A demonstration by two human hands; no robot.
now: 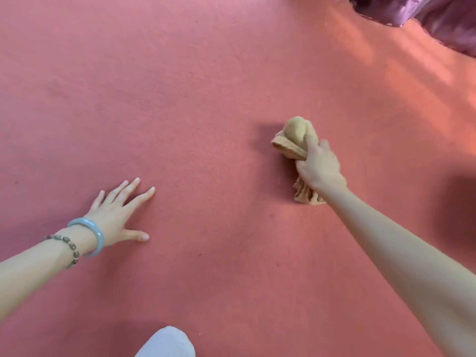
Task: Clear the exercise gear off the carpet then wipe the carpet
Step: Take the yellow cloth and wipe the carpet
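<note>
A red carpet [193, 99] fills nearly the whole view. My right hand [318, 168] is shut on a bunched tan cloth [293, 136], pressed down on the carpet right of centre; a frilled end of the cloth sticks out under my wrist. My left hand [121, 215] lies flat on the carpet at the lower left, fingers spread, holding nothing. That wrist wears a pale blue bangle and a beaded bracelet. No exercise gear is in sight.
Shiny purple fabric [425, 14] hangs over the carpet's far right corner. Sunlight stripes the carpet below it. My knee in white cloth [167, 342] shows at the bottom edge.
</note>
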